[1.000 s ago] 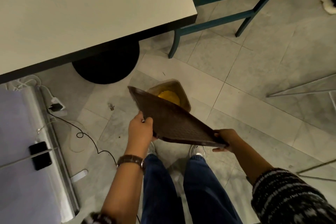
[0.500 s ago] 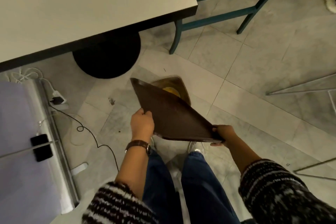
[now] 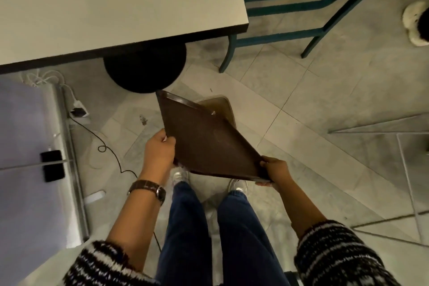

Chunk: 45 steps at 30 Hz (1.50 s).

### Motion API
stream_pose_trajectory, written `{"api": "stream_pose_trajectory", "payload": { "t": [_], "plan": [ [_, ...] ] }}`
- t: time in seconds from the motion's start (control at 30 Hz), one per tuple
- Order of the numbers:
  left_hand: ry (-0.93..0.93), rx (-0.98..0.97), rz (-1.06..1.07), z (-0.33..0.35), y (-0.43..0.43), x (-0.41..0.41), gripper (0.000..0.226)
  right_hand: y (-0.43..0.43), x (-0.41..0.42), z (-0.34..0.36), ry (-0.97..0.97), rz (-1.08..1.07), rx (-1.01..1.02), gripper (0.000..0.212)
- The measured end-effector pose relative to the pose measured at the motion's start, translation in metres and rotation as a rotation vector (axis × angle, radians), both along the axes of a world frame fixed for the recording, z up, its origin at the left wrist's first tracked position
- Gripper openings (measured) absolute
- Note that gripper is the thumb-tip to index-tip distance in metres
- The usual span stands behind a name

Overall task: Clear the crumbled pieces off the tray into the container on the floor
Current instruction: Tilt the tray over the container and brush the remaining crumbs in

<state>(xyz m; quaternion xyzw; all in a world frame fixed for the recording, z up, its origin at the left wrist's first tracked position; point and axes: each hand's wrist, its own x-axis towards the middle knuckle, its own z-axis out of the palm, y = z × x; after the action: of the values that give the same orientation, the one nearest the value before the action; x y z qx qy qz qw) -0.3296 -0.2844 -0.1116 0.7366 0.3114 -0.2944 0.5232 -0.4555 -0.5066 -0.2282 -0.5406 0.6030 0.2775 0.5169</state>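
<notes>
A dark brown tray [image 3: 204,139] is held tilted over the floor, its far corner low above a tan container [image 3: 224,105] on the tiles. My left hand [image 3: 159,150] grips the tray's left edge. My right hand [image 3: 275,169] grips the near right corner. The tray's surface looks bare apart from a small pale speck near its far edge. The tray covers most of the container, so what is inside is hidden.
A white table [image 3: 116,7] with a round black base [image 3: 145,72] stands ahead. A teal chair [image 3: 301,2] is to the right. A cable [image 3: 104,144] and charger lie on the floor at left. My shoes are directly beneath the tray.
The tray has tilted steeper and swung over the container, hiding the yellow pieces seen inside it before. Both hands keep their grip.
</notes>
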Motion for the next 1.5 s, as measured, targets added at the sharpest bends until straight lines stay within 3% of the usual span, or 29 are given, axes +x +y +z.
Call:
{"api": "stream_pose_trajectory", "payload": {
  "t": [0.1,0.23,0.33,0.43,0.53,0.67,0.7,0.77,0.83,1.0,1.1,1.2,1.33,1.5],
  "plan": [
    [0.071,-0.051,0.008,0.041,0.028,-0.024,0.047,0.008,-0.011,0.047,-0.030,0.163,-0.064,0.036],
    [0.068,-0.113,0.075,0.107,0.065,-0.070,0.040,0.010,-0.027,0.112,-0.049,0.600,-0.093,0.044],
    [0.068,-0.142,0.152,0.153,0.094,-0.092,0.031,0.009,-0.025,0.157,-0.085,0.695,0.025,0.043],
    [0.055,-0.215,0.212,0.196,0.125,-0.110,0.029,0.008,-0.020,0.196,-0.126,0.548,0.251,0.055],
    [0.002,-0.334,0.192,0.239,0.152,-0.126,0.027,0.009,-0.006,0.220,-0.301,0.317,0.516,0.060],
    [-0.082,-0.439,0.095,0.290,0.171,-0.128,0.028,0.024,0.027,0.276,-0.462,0.242,0.593,0.046],
    [-0.107,-0.442,0.070,0.300,0.175,-0.123,0.038,0.028,0.036,0.288,-0.496,0.236,0.596,0.045],
    [-0.138,-0.422,0.062,0.315,0.183,-0.113,0.054,0.036,0.053,0.307,-0.547,0.225,0.549,0.043],
    [-0.173,-0.419,0.134,0.324,0.193,-0.099,0.046,0.046,0.064,0.322,-0.573,0.216,0.504,0.040],
    [-0.364,-0.637,0.336,0.327,0.225,-0.059,0.066,0.074,0.095,0.340,-0.680,0.072,0.489,0.046],
    [-0.487,-0.707,0.516,0.311,0.233,-0.026,0.043,0.098,0.121,0.342,-0.764,0.002,0.452,0.052],
    [-0.480,-0.732,0.540,0.287,0.220,0.000,0.039,0.130,0.147,0.341,-0.832,-0.026,0.398,0.053],
    [-0.403,-0.557,0.470,0.253,0.196,0.024,0.040,0.184,0.182,0.322,-0.861,-0.082,0.216,0.057],
    [-0.302,-0.313,0.323,0.223,0.220,0.072,0.038,0.240,0.218,0.298,-0.762,-0.276,0.091,0.055]
  ]
}}
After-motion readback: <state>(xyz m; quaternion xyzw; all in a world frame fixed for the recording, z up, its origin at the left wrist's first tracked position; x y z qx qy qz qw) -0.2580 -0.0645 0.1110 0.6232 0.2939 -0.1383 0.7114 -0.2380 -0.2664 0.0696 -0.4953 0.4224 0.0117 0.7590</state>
